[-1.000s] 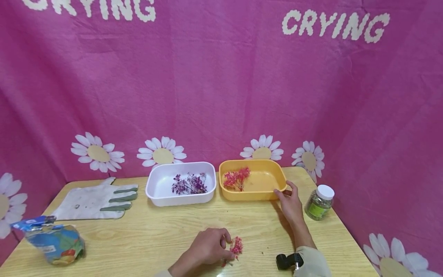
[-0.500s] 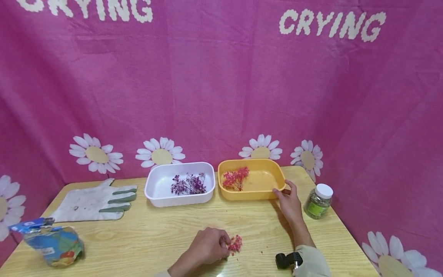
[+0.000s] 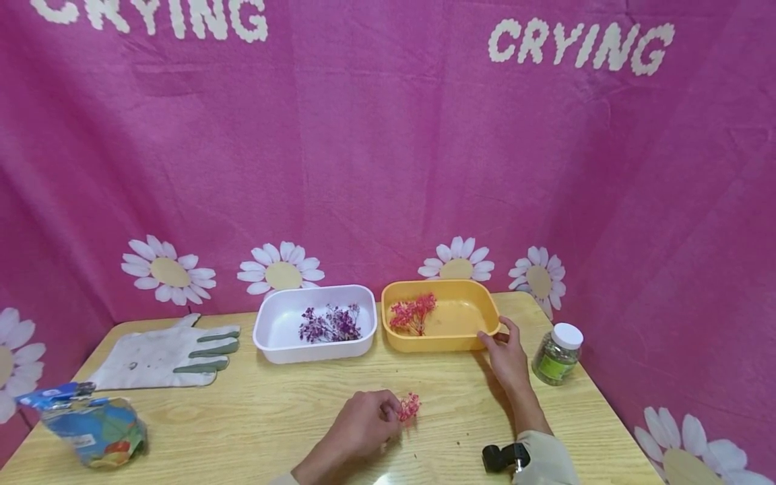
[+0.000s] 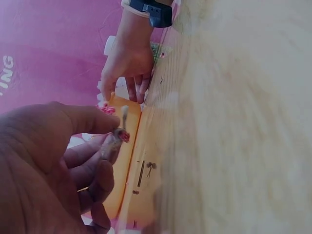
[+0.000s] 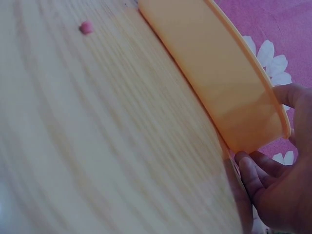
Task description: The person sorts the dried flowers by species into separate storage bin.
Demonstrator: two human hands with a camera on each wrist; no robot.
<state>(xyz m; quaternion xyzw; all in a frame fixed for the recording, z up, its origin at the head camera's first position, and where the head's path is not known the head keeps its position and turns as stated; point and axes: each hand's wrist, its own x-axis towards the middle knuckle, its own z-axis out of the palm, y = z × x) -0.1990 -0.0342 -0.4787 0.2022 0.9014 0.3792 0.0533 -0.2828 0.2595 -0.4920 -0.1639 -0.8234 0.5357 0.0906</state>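
Observation:
My left hand (image 3: 366, 421) pinches a small sprig of pink dried flowers (image 3: 409, 407) between thumb and forefinger, over the front middle of the table. In the left wrist view its pale stem end (image 4: 125, 116) pokes out past the fingertips. At the back right, my right hand (image 3: 509, 360) grips the near right corner of an orange-yellow plastic tub (image 3: 439, 343). The right wrist view has a finger over the tub's rim and other fingertips low at its base. Another pink flower bunch (image 3: 413, 312) lies inside at the tub's left end.
Left of the tub stands a white tub (image 3: 315, 354) with purple dried flowers (image 3: 330, 323). A white-lidded jar (image 3: 558, 357) is at the right edge. A work glove (image 3: 157, 353) and a blue bag (image 3: 97, 431) lie on the left. Small crumbs (image 3: 459, 442) dot the table (image 3: 273, 404).
The left hand has picked the pink sprig up off the table and moved slightly away from me with it. The right hand has kept its grip on the orange-yellow tub.

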